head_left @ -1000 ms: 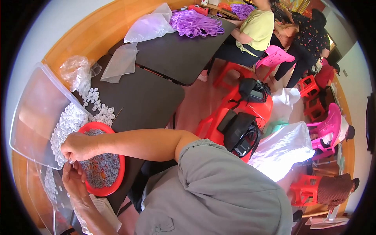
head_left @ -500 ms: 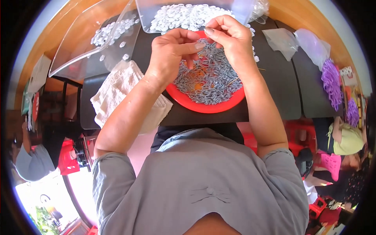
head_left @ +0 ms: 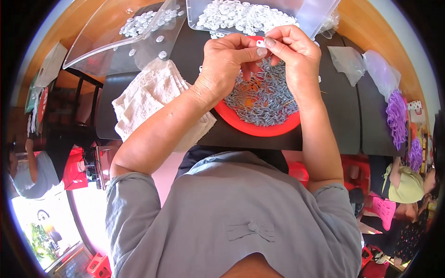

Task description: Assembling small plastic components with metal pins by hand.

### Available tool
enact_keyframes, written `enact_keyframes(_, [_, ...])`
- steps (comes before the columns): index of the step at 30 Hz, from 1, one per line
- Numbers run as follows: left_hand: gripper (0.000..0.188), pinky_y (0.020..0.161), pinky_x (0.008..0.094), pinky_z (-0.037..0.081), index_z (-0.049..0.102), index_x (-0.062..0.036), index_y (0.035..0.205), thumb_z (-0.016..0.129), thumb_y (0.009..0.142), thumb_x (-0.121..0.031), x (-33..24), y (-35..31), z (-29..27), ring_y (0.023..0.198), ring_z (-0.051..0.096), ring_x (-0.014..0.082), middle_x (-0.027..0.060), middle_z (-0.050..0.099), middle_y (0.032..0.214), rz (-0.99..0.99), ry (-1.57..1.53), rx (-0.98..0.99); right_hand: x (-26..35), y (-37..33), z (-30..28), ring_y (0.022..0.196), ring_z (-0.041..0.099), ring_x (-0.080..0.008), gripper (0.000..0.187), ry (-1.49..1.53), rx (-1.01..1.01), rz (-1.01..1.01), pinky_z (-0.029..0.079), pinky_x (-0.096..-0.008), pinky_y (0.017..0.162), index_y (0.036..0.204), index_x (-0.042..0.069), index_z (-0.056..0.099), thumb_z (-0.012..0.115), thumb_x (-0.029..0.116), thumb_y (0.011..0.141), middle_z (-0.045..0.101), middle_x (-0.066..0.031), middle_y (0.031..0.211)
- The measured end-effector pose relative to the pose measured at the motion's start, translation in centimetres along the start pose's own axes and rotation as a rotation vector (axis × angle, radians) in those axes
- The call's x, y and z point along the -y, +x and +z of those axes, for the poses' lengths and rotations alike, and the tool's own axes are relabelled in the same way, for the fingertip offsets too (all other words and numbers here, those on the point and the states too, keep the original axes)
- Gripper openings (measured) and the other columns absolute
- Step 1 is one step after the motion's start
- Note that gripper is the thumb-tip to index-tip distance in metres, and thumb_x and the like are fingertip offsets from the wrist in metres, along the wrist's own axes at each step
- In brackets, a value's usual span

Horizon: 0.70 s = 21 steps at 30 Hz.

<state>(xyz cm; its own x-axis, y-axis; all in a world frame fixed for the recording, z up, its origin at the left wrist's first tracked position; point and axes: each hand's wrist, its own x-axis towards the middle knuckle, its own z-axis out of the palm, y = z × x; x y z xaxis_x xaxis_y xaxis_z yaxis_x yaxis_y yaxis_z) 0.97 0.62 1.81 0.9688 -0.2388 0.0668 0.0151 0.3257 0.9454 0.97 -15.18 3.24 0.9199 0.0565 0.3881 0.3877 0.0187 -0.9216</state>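
Above the red bowl (head_left: 259, 130), my two hands meet around a small white plastic piece (head_left: 261, 44). My left hand (head_left: 225, 60) pinches it from the left with thumb and fingers. From the right, my right hand (head_left: 296, 55) has its thumb and curled fingers closed on the same piece. Many small grey screw-like pieces (head_left: 266, 104) fill the bowl, and orange-red shows through among them. Anything else between the fingertips is too small to make out.
A clear bin (head_left: 320, 18) of white oval pieces (head_left: 243, 16) stands behind the bowl. At left are a tilted clear tub (head_left: 92, 60), loose white pieces and a folded cloth (head_left: 148, 95). Plastic bags (head_left: 347, 62) and purple strands (head_left: 396, 118) lie right. Other people are nearby.
My hands have come closer together, their fingertips now meeting at the white piece, which shows plainly. The table and its contents have shifted mostly rightward in the picture.
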Motion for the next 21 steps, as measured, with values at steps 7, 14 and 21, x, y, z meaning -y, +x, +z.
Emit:
enact_keyframes(7, [0.007, 0.049, 0.0244, 0.044, 0.064, 0.0008, 0.088, 0.066, 0.088, -0.006, -0.03, -0.10, -0.05, 0.057, 0.056, 0.0118, 0.0051, 0.062, 0.073, 0.045, -0.054, -0.047, -0.41, -0.25, 0.56, 0.071, 0.060, -0.0090, 0.006, 0.006, 0.003, -0.007, 0.043, -0.0207, 0.058, 0.093, 0.000, 0.064, 0.064, 0.002, 0.088, 0.064, -0.0035, 0.082])
enact_keyframes(14, [0.014, 0.050, 0.0284, 0.044, 0.063, 0.0025, 0.089, 0.061, 0.089, -0.011, -0.50, -0.15, -0.53, 0.061, 0.057, 0.0152, 0.0080, 0.061, 0.075, -0.032, -0.114, -0.038, -0.04, -0.34, 0.70, 0.073, 0.061, -0.0089, 0.007, -0.036, 0.030, 0.006, 0.043, -0.0209, 0.058, 0.095, 0.000, 0.064, 0.062, 0.003, 0.089, 0.065, -0.0026, 0.083])
enact_keyframes(21, [0.017, 0.050, 0.0283, 0.044, 0.063, 0.0025, 0.088, 0.061, 0.088, -0.015, -0.47, -0.15, -0.68, 0.060, 0.057, 0.0161, 0.0091, 0.061, 0.075, -0.023, -0.134, -0.039, -0.16, -0.35, 0.43, 0.072, 0.059, -0.0057, 0.009, -0.300, 0.032, -0.062, 0.043, -0.0197, 0.058, 0.097, 0.003, 0.064, 0.061, 0.008, 0.091, 0.063, 0.0003, 0.082])
